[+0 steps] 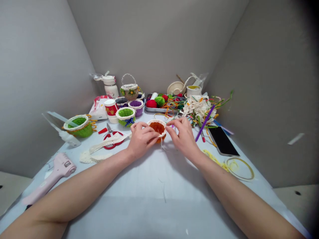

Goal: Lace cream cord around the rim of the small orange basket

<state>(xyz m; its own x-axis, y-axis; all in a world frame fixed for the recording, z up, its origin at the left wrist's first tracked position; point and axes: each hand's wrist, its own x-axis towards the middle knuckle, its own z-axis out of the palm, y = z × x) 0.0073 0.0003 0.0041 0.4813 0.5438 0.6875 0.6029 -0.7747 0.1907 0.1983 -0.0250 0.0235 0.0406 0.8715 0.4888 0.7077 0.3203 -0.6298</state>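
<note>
A small orange yarn basket (pixel 157 127) with a white lacy rim stands between my hands at the middle of the table. My left hand (pixel 142 136) grips its left and front side, the fingers curled over the rim. At the right edge, my right hand (pixel 182 133) pinches the white trim between thumb and forefinger. A loose pale thread (pixel 161 143) hangs down the basket's front. Left of my left hand, red-handled scissors (pixel 112 136) lie partly under a strip of white lace (pixel 106 142).
Finished-looking green baskets (pixel 79 126) and a red-and-white cup (pixel 111 109) stand on the left, beyond a pink glue gun (pixel 53 176). A tray (pixel 161 109) of yarn balls sits behind. To the right are a phone (pixel 223 140), a purple stick (pixel 204 123) and a hoop (pixel 252 169).
</note>
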